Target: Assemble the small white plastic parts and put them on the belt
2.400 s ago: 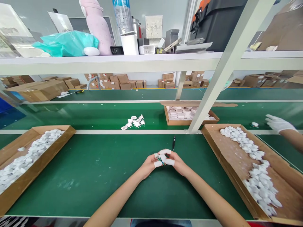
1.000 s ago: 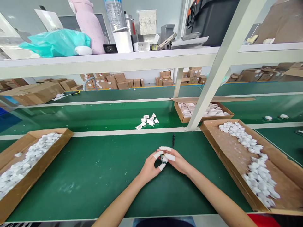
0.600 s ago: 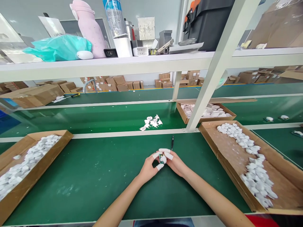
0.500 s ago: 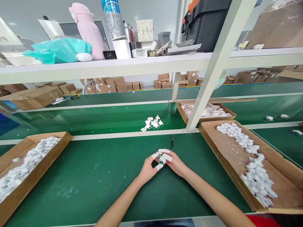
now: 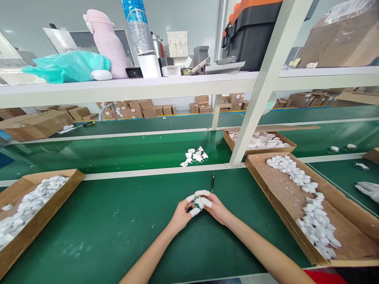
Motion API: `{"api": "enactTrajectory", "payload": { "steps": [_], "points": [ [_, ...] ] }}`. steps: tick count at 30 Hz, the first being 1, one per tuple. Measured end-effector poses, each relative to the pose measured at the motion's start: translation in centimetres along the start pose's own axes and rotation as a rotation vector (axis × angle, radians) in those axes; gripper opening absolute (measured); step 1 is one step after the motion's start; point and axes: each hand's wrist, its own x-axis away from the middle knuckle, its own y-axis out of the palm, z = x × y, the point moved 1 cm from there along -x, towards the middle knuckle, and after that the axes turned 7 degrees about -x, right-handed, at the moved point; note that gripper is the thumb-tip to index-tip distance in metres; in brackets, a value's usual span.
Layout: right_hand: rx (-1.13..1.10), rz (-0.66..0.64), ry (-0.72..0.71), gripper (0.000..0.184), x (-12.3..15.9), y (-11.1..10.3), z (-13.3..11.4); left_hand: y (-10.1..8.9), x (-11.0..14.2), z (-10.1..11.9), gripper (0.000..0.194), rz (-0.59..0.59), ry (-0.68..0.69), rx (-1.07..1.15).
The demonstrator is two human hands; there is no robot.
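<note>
Between my two hands is a small green circuit board with a white plastic piece [image 5: 198,202] on it; fingers partly cover it. My left hand [image 5: 181,214] pinches it from the left, and my right hand [image 5: 218,208] grips it from the right. White finger cots cover several fingertips on both. Just beyond my right hand a black pen-like tool [image 5: 212,181] lies on the green work surface [image 5: 118,225]. Farther back is a loose cluster of white plastic parts [image 5: 194,156].
Cardboard trays of white pieces stand at left [image 5: 63,205] and right [image 5: 274,201], with another tray [image 5: 263,150] behind the slanted post [image 5: 260,98]. A loaded shelf [image 5: 177,83] crosses above. At the right edge is another person's white-gloved hand [image 5: 368,190], near small board assemblies [image 5: 361,166].
The view has shifted slightly. My hands stay together on the circuit board, which has turned a little between my fingers. A white-gloved hand has come into view at the right edge.
</note>
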Motion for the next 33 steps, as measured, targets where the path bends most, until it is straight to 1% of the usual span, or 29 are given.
{"api": "enactTrajectory", "payload": {
  "steps": [2, 4, 5, 8, 9, 10, 12, 14, 15, 17, 19, 22, 24, 26, 29, 31, 33],
  "points": [
    [0.03, -0.019, -0.03, 0.028, 0.0, -0.1, -0.1, 0.1, 0.0, 0.5, 0.042, -0.008, -0.007, 0.036],
    [0.131, -0.068, -0.082, 0.029, 0.0, -0.3, -0.6, 0.2, -0.1, 1.1, 0.036, -0.013, -0.011, 0.117],
    [0.229, -0.098, -0.12, 0.032, 0.1, -0.3, -1.1, 0.2, -0.1, 1.3, 0.034, -0.019, -0.016, 0.175],
    [0.62, -0.175, -0.25, 0.048, 0.4, 0.1, -2.9, 0.3, 0.1, 1.5, 0.036, -0.069, -0.055, 0.372],
    [0.729, -0.197, -0.271, 0.049, 0.5, 0.3, -3.5, 0.3, 0.1, 1.4, 0.037, -0.085, -0.072, 0.434],
    [0.816, -0.219, -0.274, 0.046, 0.5, 0.6, -4.1, 0.3, 0.2, 1.2, 0.037, -0.096, -0.088, 0.494],
    [0.933, -0.258, -0.266, 0.032, 0.2, 1.3, -5.0, 0.4, 0.3, 0.7, 0.031, -0.095, -0.108, 0.614],
    [0.996, -0.272, -0.283, 0.02, -1.2, 1.8, -5.6, 0.3, 0.3, 0.3, 0.027, -0.08, -0.118, 0.721],
    [1.0, -0.264, -0.301, 0.017, -2.3, 1.9, -5.8, 0.2, 0.3, 0.2, 0.028, -0.073, -0.119, 0.758],
    [0.972, -0.231, -0.299, 0.015, -5.4, 2.1, -5.6, 0.0, 0.2, 0.0, 0.036, -0.067, -0.124, 0.805],
    [0.979, -0.172, -0.234, 0.016, -9.3, 2.0, -4.9, -0.2, 0.2, -0.2, 0.044, -0.075, -0.144, 0.839],
    [1.095, -0.093, -0.138, 0.014, -15.2, 1.4, -3.0, -0.6, 0.1, -0.5, 0.049, -0.067, -0.17, 0.893],
    [1.187, -0.032, -0.113, 0.012, -18.2, 0.6, -2.0, -0.9, 0.0, -0.8, 0.05, -0.041, -0.177, 0.919],
    [1.286, 0.062, -0.093, 0.011, -20.2, -0.6, -1.6, -1.0, -0.1, -1.0, 0.05, -0.008, -0.181, 0.941],
    [1.427, 0.222, -0.085, 0.013, -21.8, -2.2, -1.6, -1.0, -0.2, -1.1, 0.052, 0.021, -0.181, 0.966],
    [1.509, 0.299, -0.093, 0.014, -22.3, -2.5, -1.4, -0.9, -0.2, -1.3, 0.053, 0.02, -0.183, 0.973],
    [1.573, 0.315, -0.098, 0.018, -23.1, -2.0, -0.7, -0.8, -0.2, -1.4, 0.053, 0.01, -0.189, 0.973]
  ]
}}
